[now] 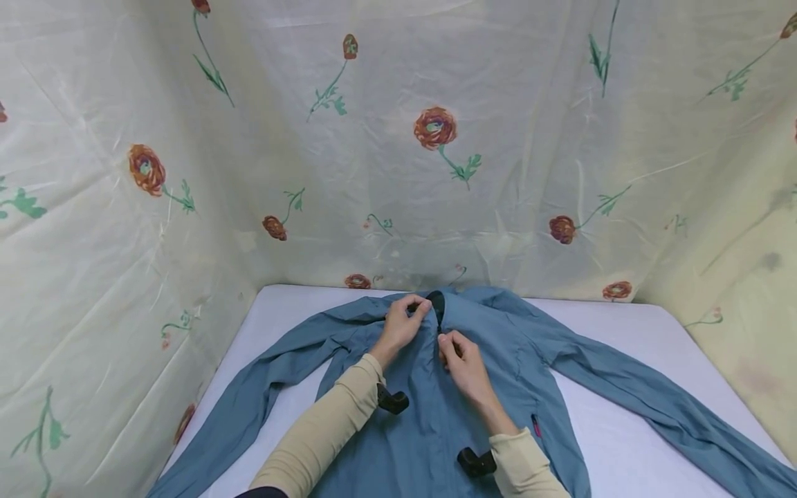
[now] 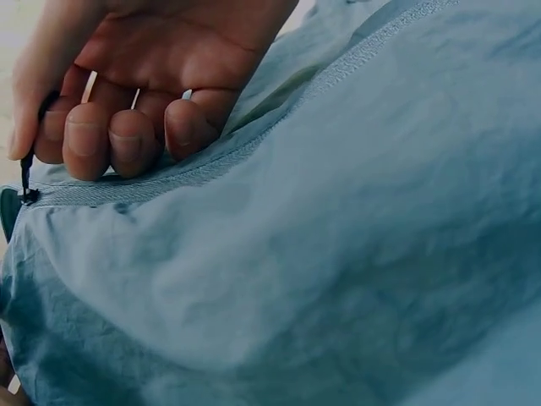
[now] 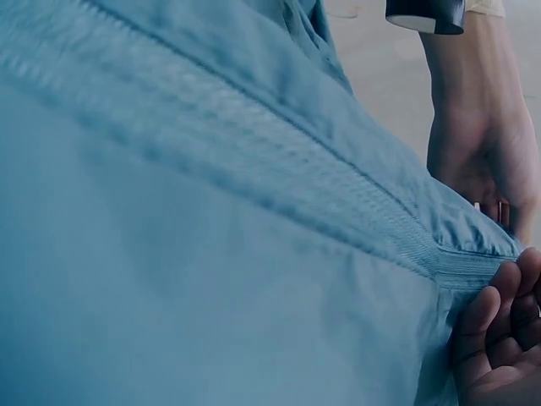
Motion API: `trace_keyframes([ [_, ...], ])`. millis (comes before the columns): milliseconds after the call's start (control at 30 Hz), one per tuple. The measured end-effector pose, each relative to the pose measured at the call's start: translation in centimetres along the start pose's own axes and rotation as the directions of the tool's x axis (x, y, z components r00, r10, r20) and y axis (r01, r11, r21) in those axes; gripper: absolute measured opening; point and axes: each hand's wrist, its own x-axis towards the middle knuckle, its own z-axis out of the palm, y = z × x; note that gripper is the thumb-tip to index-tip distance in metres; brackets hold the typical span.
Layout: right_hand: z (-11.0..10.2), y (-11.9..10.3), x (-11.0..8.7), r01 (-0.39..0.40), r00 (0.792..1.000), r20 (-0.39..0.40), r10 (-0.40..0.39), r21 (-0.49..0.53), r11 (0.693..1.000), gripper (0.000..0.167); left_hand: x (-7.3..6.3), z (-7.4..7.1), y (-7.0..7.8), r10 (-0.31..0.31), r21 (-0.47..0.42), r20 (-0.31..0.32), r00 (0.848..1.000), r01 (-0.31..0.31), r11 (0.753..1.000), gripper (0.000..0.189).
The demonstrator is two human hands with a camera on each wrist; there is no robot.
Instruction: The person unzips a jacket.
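Note:
A blue-grey zip jacket [image 1: 498, 339] lies front up with both sleeves spread. My left hand [image 1: 403, 325] pinches the jacket's front edge near the collar [image 1: 437, 304]. Just below, my right hand [image 1: 463, 363] pinches the black zipper pull [image 2: 26, 173] between thumb and forefinger, its other fingers curled. The slider sits near the top of the zipper [image 2: 194, 173], whose teeth run closed beneath it. In the right wrist view, the left hand [image 3: 486, 156] is beyond the jacket edge; what its fingertips hold is hidden there.
The jacket rests on a white-covered table [image 1: 610, 429]. Flower-printed sheeting [image 1: 373, 138] hangs behind and on both sides. Black wrist cameras [image 1: 392, 400] are strapped to both forearms. A pocket with a red zipper tab [image 1: 536, 425] shows on the jacket's right.

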Motion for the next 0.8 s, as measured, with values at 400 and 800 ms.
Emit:
trace_keyframes([
  [400, 0.2, 0.2, -0.4, 0.019, 1.000, -0.002, -0.019, 0.001, 1.000, 0.031, 0.4, -0.1, 0.1, -0.047, -0.028, -0.049, 0.998, 0.046, 0.999, 0.025],
  [800, 0.0, -0.1, -0.9, -0.022, 1.000, -0.001, 0.022, -0.014, 1.000, 0.032, 0.5, -0.1, 0.0, -0.030, -0.045, -0.052, 0.998, 0.027, 0.999, 0.026],
])
